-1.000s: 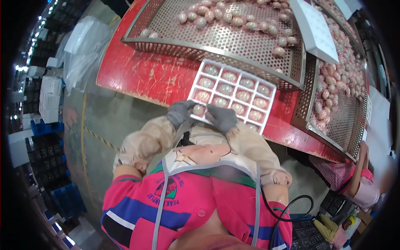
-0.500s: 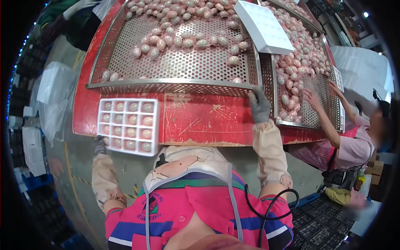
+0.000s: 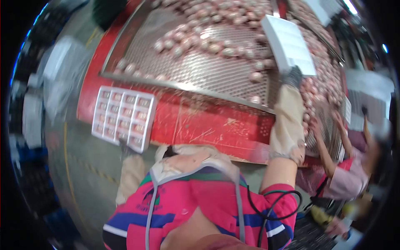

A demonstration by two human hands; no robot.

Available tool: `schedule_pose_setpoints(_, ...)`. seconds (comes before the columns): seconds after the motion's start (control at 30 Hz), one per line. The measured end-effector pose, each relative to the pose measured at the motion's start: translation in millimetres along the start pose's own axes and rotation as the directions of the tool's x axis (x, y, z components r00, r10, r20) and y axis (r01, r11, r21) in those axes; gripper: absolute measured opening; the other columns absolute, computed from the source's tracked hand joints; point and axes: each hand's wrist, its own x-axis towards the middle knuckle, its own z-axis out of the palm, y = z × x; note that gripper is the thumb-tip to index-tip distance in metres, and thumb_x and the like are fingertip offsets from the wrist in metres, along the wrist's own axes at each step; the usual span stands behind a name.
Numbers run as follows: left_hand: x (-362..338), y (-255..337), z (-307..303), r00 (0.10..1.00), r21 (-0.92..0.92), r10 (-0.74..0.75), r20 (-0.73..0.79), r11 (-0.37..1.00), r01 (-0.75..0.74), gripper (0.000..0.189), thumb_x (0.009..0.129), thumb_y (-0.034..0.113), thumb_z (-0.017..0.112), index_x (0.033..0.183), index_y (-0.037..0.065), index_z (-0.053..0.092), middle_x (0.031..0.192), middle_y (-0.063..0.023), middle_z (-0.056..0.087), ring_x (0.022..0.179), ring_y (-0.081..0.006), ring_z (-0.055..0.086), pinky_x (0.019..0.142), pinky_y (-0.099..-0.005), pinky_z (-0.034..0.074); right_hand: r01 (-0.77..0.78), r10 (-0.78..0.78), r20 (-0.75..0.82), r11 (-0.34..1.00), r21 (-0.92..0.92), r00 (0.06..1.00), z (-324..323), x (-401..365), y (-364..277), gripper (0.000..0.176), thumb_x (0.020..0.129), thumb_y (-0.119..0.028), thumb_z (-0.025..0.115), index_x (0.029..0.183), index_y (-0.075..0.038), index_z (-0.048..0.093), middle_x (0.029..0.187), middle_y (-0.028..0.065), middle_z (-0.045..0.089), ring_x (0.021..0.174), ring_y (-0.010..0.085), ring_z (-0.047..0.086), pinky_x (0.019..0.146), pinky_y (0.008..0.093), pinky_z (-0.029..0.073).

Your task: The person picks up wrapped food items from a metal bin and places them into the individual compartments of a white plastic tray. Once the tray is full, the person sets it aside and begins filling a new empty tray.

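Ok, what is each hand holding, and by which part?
Left hand holds the filled white tray by its near edge. Right hand touches the near end of the other white tray; blur hides whether it grips.

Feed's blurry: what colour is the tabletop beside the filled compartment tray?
Red tabletop, scuffed; head view.
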Motion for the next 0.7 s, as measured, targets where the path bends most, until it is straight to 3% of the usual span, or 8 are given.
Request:
schedule_pose_setpoints(0.07, -6, -16, 13, 1.000, -0.098, 0.015, -0.021, 0.995, -0.017, 0.048, 0.089, 0.038, 0.045, 0.126, 0.009, 0.051, 0.121, -0.0155, 0.056, 0.107, -0.0314, 0.056, 0.094, -0.0475, 0.045, 0.211, -0.185, -0.150, 0.962, 0.176, 0.971, 5, -25, 11, 0.052, 0.074, -0.036, 0.063, 0.110, 0.001, 0.057, 0.119, 0.0237, 0.054, 0.114, 0.0370, 0.049, 0.100, 0.0426, 0.038)
schedule_pose_setpoints(0.2, 5, -19, 31, 0.982, -0.195, 0.123, -0.141, 0.969, -0.150, 0.053, 0.090, 0.042, 0.043, 0.131, 0.009, 0.047, 0.126, -0.0164, 0.053, 0.111, -0.0329, 0.054, 0.096, -0.0495, 0.044, 0.378, -0.329, -0.187, 0.801, 0.463, 0.926, -88, -102, -18, 0.034, 0.080, -0.023, 0.062, 0.104, 0.000, 0.054, 0.130, 0.0170, 0.048, 0.121, 0.0368, 0.042, 0.102, 0.0443, 0.035)
schedule_pose_setpoints(0.23, 13, -18, 20, 0.995, -0.113, 0.094, 0.034, 0.990, -0.089, 0.072, 0.089, 0.060, 0.029, 0.145, 0.014, 0.023, 0.144, -0.0123, 0.033, 0.126, -0.0378, 0.040, 0.103, -0.0540, 0.036, 0.398, -0.317, -0.241, 0.750, 0.528, 0.917, -115, -126, -29, 0.034, 0.082, -0.023, 0.062, 0.105, 0.000, 0.053, 0.128, 0.0170, 0.049, 0.121, 0.0360, 0.043, 0.101, 0.0459, 0.036)
schedule_pose_setpoints(0.37, 32, 0, 11, 0.987, -0.102, 0.093, 0.133, 0.992, -0.080, 0.072, 0.088, 0.060, 0.038, 0.141, 0.011, 0.031, 0.138, -0.0158, 0.042, 0.121, -0.0376, 0.046, 0.100, -0.0538, 0.041, 0.573, -0.356, -0.456, 0.607, 0.551, 0.816, -157, -214, -42, 0.038, 0.085, -0.023, 0.063, 0.116, -0.005, 0.052, 0.130, 0.0146, 0.049, 0.123, 0.0333, 0.043, 0.101, 0.0470, 0.035)
schedule_pose_setpoints(0.5, 53, 9, -6, 0.911, 0.202, 0.298, -0.284, 0.948, -0.247, 0.047, 0.088, 0.036, 0.058, 0.122, 0.005, 0.050, 0.107, -0.0135, 0.061, 0.084, -0.0303, 0.064, 0.072, -0.0448, 0.055, 0.641, -0.480, -0.428, 0.507, 0.577, 0.766, -198, -288, -69, 0.035, 0.081, -0.020, 0.066, 0.112, -0.009, 0.055, 0.127, 0.0138, 0.052, 0.121, 0.0326, 0.047, 0.100, 0.0479, 0.036)
schedule_pose_setpoints(0.6, -8, 16, 39, 0.844, 0.258, 0.503, -0.187, 0.854, -0.452, 0.056, 0.085, 0.039, 0.063, 0.124, 0.002, 0.048, 0.110, -0.0127, 0.059, 0.093, -0.0295, 0.061, 0.074, -0.0449, 0.053, 0.659, -0.692, -0.279, 0.372, 0.654, 0.666, -214, -337, -76, 0.033, 0.072, -0.013, 0.070, 0.103, -0.011, 0.060, 0.120, 0.0112, 0.056, 0.116, 0.0311, 0.051, 0.094, 0.0463, 0.041)
schedule_pose_setpoints(0.67, 99, 38, -49, 0.726, 0.908, 0.685, -0.050, 0.333, -0.252, 0.062, 0.084, 0.039, 0.066, 0.129, 0.002, 0.045, 0.115, -0.0145, 0.058, 0.094, -0.0291, 0.060, 0.079, -0.0414, 0.052, 0.707, -0.738, -0.361, 0.218, 0.673, 0.570, -179, -367, -78, 0.033, 0.069, -0.018, 0.066, 0.100, -0.010, 0.058, 0.114, 0.0092, 0.059, 0.111, 0.0275, 0.053, 0.092, 0.0459, 0.042)
schedule_pose_setpoints(0.7, 74, 43, -25, 0.700, 0.843, 0.712, -0.050, 0.406, -0.352, 0.062, 0.084, 0.038, 0.066, 0.129, 0.001, 0.044, 0.117, -0.0158, 0.057, 0.097, -0.0295, 0.059, 0.082, -0.0402, 0.050, 0.684, -0.762, -0.317, 0.217, 0.696, 0.564, -171, -378, -77, 0.031, 0.070, -0.017, 0.063, 0.099, -0.010, 0.058, 0.112, 0.0081, 0.059, 0.109, 0.0263, 0.054, 0.090, 0.0451, 0.042)
